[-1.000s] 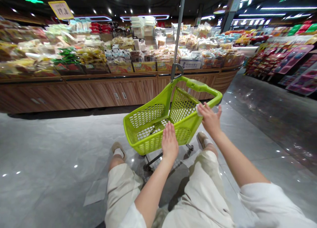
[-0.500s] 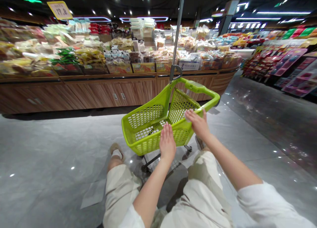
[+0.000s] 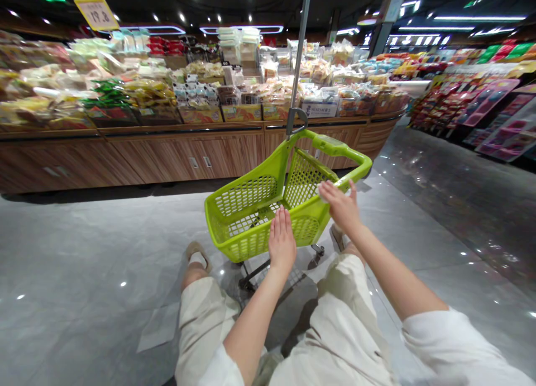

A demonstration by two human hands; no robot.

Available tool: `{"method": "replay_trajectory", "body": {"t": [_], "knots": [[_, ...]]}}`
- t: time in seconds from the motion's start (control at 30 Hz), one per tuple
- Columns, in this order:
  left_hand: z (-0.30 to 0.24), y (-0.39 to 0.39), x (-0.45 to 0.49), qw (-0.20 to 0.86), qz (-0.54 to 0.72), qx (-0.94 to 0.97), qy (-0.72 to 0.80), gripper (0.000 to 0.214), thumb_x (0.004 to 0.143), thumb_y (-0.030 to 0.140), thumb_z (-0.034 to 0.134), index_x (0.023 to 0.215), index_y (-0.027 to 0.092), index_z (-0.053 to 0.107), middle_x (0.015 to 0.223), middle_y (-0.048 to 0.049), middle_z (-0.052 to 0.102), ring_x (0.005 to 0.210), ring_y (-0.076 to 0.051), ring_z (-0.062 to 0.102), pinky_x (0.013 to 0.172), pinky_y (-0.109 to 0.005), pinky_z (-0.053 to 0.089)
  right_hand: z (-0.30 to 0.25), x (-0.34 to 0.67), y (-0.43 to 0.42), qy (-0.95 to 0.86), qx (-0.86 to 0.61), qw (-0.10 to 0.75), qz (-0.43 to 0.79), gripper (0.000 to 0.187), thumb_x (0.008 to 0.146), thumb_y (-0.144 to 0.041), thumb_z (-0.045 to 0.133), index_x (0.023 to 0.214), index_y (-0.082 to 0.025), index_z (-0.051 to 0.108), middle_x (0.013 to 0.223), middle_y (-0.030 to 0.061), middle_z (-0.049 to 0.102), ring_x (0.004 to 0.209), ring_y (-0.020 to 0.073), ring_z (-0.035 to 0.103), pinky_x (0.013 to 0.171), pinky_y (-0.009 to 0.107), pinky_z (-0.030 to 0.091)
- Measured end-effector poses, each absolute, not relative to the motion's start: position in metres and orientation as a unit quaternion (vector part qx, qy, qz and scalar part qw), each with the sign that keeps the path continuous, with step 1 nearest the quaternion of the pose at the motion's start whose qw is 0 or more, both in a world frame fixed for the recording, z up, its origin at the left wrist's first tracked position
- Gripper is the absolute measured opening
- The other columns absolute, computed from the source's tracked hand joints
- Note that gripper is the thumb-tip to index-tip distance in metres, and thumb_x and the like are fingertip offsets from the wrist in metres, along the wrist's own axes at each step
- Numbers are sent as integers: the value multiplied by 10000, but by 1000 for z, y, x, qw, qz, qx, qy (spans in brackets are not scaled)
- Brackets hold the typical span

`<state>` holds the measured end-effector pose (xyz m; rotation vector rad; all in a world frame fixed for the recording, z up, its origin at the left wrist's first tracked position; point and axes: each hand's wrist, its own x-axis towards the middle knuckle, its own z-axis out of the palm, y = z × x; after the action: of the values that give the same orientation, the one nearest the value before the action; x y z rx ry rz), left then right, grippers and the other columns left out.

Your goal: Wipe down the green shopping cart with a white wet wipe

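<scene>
A lime-green plastic shopping cart (image 3: 247, 238) with perforated sides stands between my legs, its handle at the right. My left hand (image 3: 282, 241) rests on its near rim, fingers stretched out flat, with nothing seen in it. My right hand (image 3: 341, 204) is at the same rim farther right, close to the handle, thumb raised. Under its fingertips a small white tissue-like wad (image 3: 321, 191) is pressed against the rim; most of it is hidden by the fingers. The basket's visible inside holds no goods.
A grey pole (image 3: 300, 56) with a hooked clip rises at the cart's far corner. Behind stands a wood-panelled display counter (image 3: 167, 157) piled with packaged food, with a price sign (image 3: 97, 14) above. More packaged goods (image 3: 435, 101) are racked at the right. The floor (image 3: 92, 252) is glossy grey tile.
My right hand has slid slightly right along the rim towards the handle, with the white wad. My left hand and the cart have stayed almost in place.
</scene>
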<state>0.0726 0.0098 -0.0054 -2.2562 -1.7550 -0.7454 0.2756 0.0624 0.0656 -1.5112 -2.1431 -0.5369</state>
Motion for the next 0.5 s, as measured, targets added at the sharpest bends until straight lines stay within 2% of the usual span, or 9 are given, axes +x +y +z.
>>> {"method": "replay_trajectory", "body": {"t": [0.07, 0.13, 0.33, 0.4, 0.5], "knots": [[-5, 9, 73, 90, -256, -757, -594, 797, 829, 69, 467, 1561, 33, 154, 1647, -165, 172, 1538, -244, 106, 1250, -418, 205, 78, 295, 70, -710, -616, 262, -219, 676, 787, 11, 401, 1423, -202, 486, 1456, 126, 543, 1370, 263, 482, 1170, 669, 15], [-6, 9, 76, 89, -259, -754, -598, 807, 817, 68, 479, 1558, 25, 162, 1649, -167, 164, 1539, -245, 96, 1253, -418, 191, 75, 283, 67, -686, -639, 270, -220, 688, 777, 9, 414, 1436, -180, 470, 1468, 144, 525, 1366, 276, 484, 1171, 672, 34], [-9, 10, 77, 101, -254, -749, -604, 759, 846, 83, 460, 1555, 40, 194, 1645, -157, 198, 1536, -243, 103, 1254, -414, 192, 36, 199, 35, -840, -486, 189, -150, 666, 817, 5, 373, 1453, -169, 462, 1525, 102, 457, 1417, 197, 422, 1228, 486, 143], [-7, 10, 74, 101, -252, -751, -602, 766, 841, 79, 461, 1557, 41, 189, 1646, -157, 194, 1536, -241, 110, 1253, -410, 198, 45, 219, 40, -850, -472, 180, -151, 692, 804, 26, 361, 1449, -202, 465, 1513, 82, 477, 1406, 182, 437, 1230, 511, 108], [-6, 10, 72, 95, -251, -756, -597, 804, 817, 68, 476, 1559, 36, 169, 1650, -161, 174, 1538, -239, 105, 1251, -410, 204, 72, 276, 61, -763, -573, 227, -195, 663, 799, 22, 378, 1406, -212, 503, 1480, 95, 519, 1382, 220, 471, 1200, 618, 47]]}}
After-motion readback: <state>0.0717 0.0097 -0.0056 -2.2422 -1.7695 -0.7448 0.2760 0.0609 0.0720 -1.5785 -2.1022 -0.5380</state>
